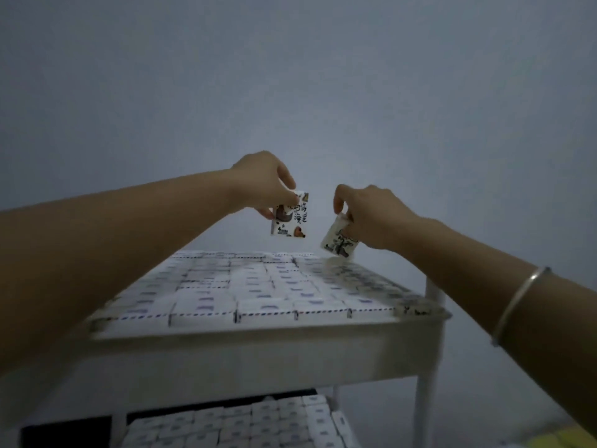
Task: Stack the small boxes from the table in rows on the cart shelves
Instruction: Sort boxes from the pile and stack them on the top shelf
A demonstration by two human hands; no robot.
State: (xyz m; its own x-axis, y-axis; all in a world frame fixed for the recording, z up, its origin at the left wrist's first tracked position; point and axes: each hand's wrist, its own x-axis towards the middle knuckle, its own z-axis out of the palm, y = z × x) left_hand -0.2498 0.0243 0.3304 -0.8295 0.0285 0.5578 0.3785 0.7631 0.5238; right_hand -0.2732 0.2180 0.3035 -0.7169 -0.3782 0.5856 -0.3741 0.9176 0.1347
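Observation:
A white cart's top shelf [252, 331] carries rows of small white boxes [245, 286] packed edge to edge. My left hand [265, 182] pinches one small printed box [289, 218] by its top, hanging upright above the far part of the shelf. My right hand [368, 211] grips a second small box [337, 242], tilted, just above the far right corner of the rows. Both hands are over the back of the cart, a short gap between the two boxes.
A lower shelf [245, 425] also holds rows of the same boxes. White cart legs [426, 405] stand at the right. A plain grey wall [290, 76] is right behind the cart. A silver bangle [517, 302] sits on my right wrist.

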